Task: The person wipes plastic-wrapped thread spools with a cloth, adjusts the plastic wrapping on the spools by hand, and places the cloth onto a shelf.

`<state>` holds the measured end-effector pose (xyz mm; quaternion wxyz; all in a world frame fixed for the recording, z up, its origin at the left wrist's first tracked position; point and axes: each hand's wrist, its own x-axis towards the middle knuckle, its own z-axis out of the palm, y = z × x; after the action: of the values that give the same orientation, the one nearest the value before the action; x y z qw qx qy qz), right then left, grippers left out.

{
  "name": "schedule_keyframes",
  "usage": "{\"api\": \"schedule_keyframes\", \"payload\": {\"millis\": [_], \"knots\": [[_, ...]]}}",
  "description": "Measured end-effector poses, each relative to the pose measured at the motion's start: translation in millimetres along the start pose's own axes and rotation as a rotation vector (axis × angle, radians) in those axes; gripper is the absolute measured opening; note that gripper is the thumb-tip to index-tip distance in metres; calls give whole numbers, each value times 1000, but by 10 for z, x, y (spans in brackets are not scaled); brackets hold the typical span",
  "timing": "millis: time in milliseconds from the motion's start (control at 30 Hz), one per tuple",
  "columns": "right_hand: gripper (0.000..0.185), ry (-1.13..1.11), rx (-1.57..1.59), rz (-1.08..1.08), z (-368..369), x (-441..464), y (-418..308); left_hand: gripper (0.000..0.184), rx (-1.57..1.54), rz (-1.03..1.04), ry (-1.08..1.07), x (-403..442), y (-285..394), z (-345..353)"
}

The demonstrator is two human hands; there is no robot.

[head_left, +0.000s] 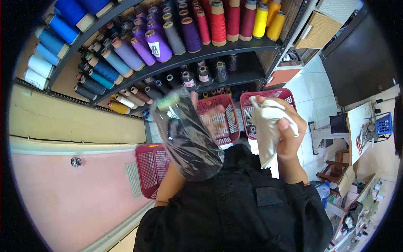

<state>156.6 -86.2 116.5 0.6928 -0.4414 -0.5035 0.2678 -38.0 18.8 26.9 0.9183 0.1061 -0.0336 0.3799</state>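
A large black thread cone (189, 138) in clear plastic wrap is tilted in front of my chest, its pale green top toward the shelves. My left hand (215, 122) is wrapped round it from behind; the fingers show blurred past its right side, and the palm is hidden. A crumpled white cloth (268, 130) is bunched in my right hand (289, 136), with thumb and fingers closed on it and a loose end hanging down. The cloth and the cone are apart.
Shelves of thread cones (180, 38) in many colours stand ahead. Below them on the floor are a red plastic basket (233, 119), another red basket (289, 95) and a third red basket (145, 176). At right are a work table (361, 130) and a wooden stool (331, 172).
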Motion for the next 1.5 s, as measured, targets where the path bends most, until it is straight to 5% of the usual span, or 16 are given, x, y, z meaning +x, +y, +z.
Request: {"api": "schedule_keyframes", "payload": {"millis": [33,133,233,300,467,500,533,600,667,767,833,933,1000,1133,1333,1500], "knots": [[34,-41,-32,-24,12,10,14,86,-71,-126,-153,-26,-59,-24],[28,-162,-118,-76,66,19,95,71,-129,-343,-7,-252,-207,-155],[26,-248,-263,-170,211,151,209,66,182,-197,436,-194,-364,-97],[25,-352,-458,-250,356,194,320,67,374,-158,485,-137,-376,127],[23,-588,-504,-286,525,-62,360,68,232,-167,617,-157,-157,-18],[23,-592,-492,-271,521,-113,364,67,-83,-192,190,-130,-40,-342],[23,-596,-481,-259,504,-139,365,67,-86,-192,188,-99,-31,-305],[24,-570,-485,-241,447,-127,372,66,525,-18,613,-62,-2,-125],[27,-438,-386,-132,337,-56,386,67,348,-57,615,-105,88,13],[25,-254,-111,2,123,81,290,77,14,-17,118,-220,268,0],[30,-149,35,52,91,114,155,78,-83,-39,9,-128,242,-47],[30,-60,69,-1,133,122,184,68,506,65,469,-40,-117,212],[29,-103,-50,-19,124,163,269,74,469,-155,309,-104,-266,-71],[24,-300,-324,-15,216,243,466,67,173,-263,377,-34,-495,10],[22,-555,-504,-147,404,-60,499,70,425,-39,430,-71,-318,-252],[22,-542,-485,-94,352,-145,483,67,316,-25,566,0,-191,-180]]}}
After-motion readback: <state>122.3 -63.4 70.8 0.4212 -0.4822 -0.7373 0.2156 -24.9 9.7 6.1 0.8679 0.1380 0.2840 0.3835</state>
